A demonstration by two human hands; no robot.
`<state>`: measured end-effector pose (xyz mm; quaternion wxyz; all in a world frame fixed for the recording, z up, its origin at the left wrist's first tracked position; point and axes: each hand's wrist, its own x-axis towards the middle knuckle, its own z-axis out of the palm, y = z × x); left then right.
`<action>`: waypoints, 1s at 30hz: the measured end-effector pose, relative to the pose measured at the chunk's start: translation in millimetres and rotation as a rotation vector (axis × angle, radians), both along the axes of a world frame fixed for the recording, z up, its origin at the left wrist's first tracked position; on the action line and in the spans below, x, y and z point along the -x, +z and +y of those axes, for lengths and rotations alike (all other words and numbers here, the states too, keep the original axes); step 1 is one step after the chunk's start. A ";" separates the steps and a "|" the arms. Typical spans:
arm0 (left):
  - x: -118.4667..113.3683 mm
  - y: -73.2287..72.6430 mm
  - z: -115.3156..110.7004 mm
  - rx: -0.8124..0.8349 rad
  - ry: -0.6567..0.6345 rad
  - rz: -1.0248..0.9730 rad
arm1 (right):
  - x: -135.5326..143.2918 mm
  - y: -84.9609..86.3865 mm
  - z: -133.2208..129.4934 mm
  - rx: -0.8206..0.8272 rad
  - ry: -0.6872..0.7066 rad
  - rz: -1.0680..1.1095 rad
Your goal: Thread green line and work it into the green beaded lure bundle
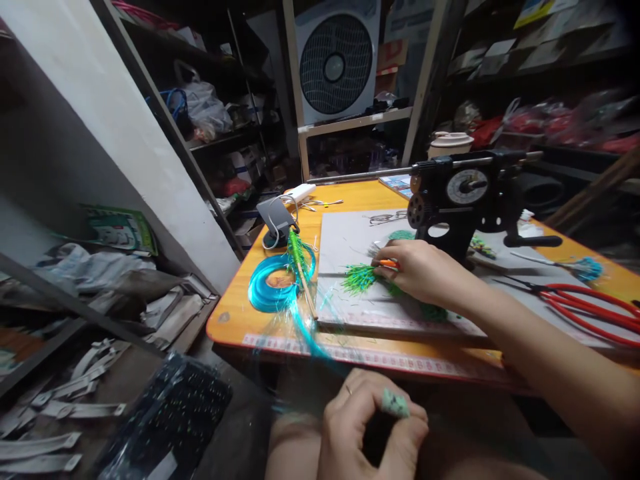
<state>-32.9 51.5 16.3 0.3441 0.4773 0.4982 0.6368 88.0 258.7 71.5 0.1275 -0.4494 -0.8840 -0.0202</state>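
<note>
Orange table [235, 320] holding a grey board [350, 243], so the small bits stay flat and close. Right hand [425, 270] reaching out over the board, fingers pinched shut on 1 green tuft [359, 279] to keep its strands together. Left hand [373, 430] low near the lap, fingers curled tight around 1 small pale green bit [396, 403].

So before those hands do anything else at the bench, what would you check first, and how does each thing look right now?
1. Right hand has hold of the orange-handled tool: ok, fingers wrapped round it.
2. Green bristle tuft lies on the grey board: ok.
3. Left hand grips the small green piece: ok, pinched at the fingertips.
4. Red scissors out of the way: ok, apart from both hands.
5. Blue strand coil free of tangles: cannot tell, blurred.
</note>
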 end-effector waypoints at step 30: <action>0.7 37.7 91.1 -0.111 -0.112 1.100 | -32.7 4.0 9.8 0.158 0.160 0.178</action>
